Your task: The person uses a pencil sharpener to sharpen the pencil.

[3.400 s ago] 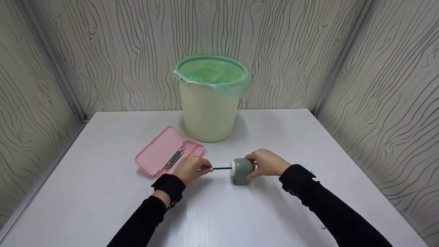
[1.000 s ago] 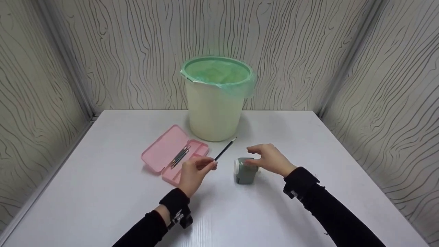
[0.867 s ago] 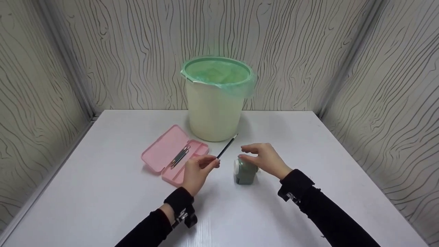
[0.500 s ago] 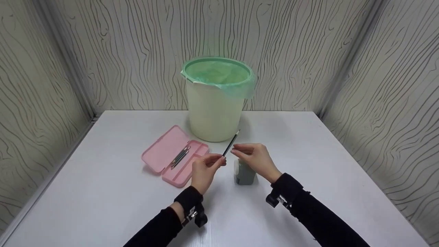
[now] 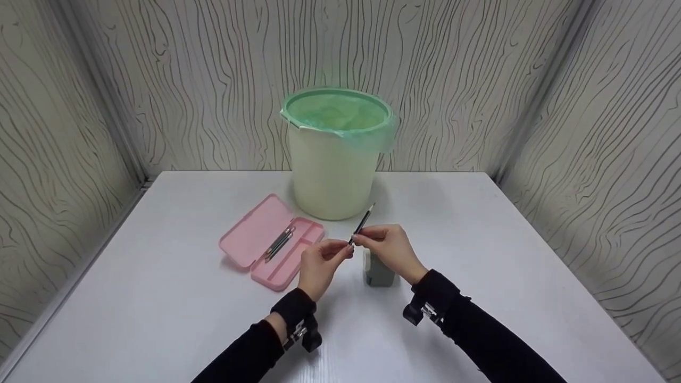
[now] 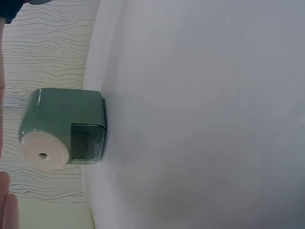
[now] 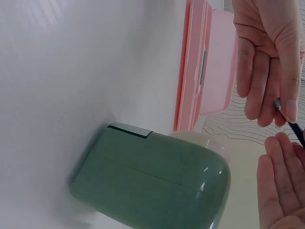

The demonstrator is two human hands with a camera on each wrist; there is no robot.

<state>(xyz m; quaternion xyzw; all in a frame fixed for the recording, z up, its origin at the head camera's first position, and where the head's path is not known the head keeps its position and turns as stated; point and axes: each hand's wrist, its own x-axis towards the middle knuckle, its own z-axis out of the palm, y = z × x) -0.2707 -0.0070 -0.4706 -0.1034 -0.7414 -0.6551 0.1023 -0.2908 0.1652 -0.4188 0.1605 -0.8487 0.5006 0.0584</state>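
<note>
A dark pencil (image 5: 365,218) points up and away from me, its tip toward the bin. My left hand (image 5: 317,266) pinches its lower end between thumb and fingers. Just above that grip, the thumb and fingers of my right hand (image 5: 393,252) pinch the same pencil. In the right wrist view the left hand (image 7: 269,57) holds the pencil's end (image 7: 296,130). Below and behind the right hand stands a green pencil sharpener (image 5: 379,275), partly hidden by it. The left wrist view shows the sharpener's (image 6: 59,109) round white front with a small hole and a dark see-through drawer.
Left of the hands lies an open pink pencil case (image 5: 255,232) with several pencils (image 5: 279,244) in its tray. A cream bin (image 5: 332,175) with a green liner stands at the back of the white table (image 5: 159,298). Patterned walls enclose three sides.
The pencil came out of the sharpener in the left hand and swung to point upward. The right hand left the sharpener, moved left and took hold of the pencil.
</note>
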